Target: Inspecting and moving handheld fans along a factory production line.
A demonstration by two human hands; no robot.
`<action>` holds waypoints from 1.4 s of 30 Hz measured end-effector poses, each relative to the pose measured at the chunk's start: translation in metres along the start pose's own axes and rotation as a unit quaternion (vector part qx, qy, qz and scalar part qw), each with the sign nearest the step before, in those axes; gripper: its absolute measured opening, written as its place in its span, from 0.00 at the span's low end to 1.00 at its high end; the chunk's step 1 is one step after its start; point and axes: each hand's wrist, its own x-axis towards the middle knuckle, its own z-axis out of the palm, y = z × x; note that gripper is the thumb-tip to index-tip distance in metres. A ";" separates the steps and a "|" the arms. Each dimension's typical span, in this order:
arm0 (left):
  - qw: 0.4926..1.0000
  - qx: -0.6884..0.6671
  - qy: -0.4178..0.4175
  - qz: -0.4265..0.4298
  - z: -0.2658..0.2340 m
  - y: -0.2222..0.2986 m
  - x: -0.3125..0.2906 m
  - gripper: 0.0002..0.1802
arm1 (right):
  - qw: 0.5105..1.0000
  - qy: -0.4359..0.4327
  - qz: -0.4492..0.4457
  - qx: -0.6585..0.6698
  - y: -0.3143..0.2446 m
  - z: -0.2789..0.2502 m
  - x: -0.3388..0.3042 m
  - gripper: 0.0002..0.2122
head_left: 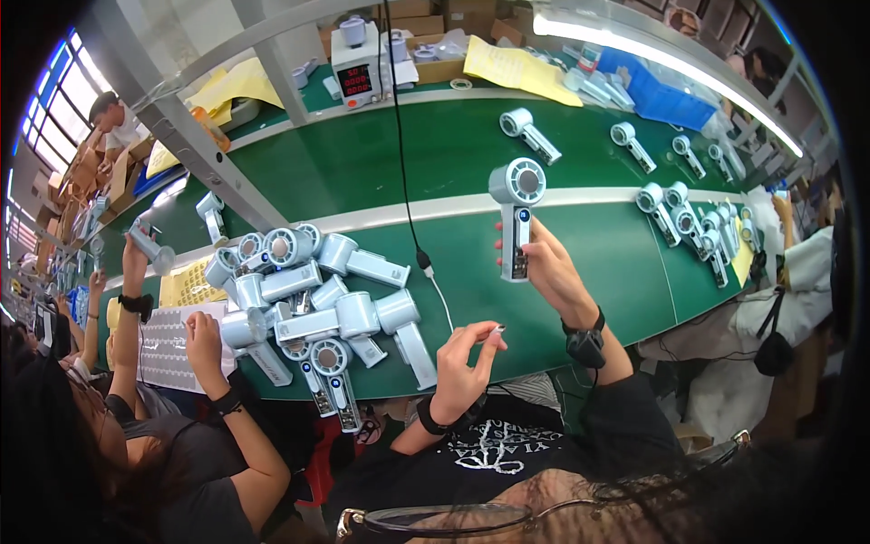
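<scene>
My right hand (553,272) is closed around the handle of a light blue handheld fan (520,185), held upright above the green work table. The fan's round head is at the top, and a small lit display shows on its handle. Lower and to the left, my left hand (464,374) has thumb and index finger pinched together. A white cable (441,295) runs down into this hand from a black connector (423,260) on a hanging black cord. The cable's end is hidden at the fingers. Left of my hand lies a heap of similar fans (335,299).
A conveyor belt (362,163) runs beyond the table, carrying spaced fans. More fans (689,222) are grouped at the right. A power supply (355,72) and a blue bin (657,91) stand at the back. A co-worker's hand (136,254) holds a fan beside a white tray (168,344).
</scene>
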 end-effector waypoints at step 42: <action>0.997 0.030 0.066 -0.039 0.013 0.002 -0.008 0.03 | 0.975 0.125 -0.175 -0.051 0.053 0.059 -0.063 0.26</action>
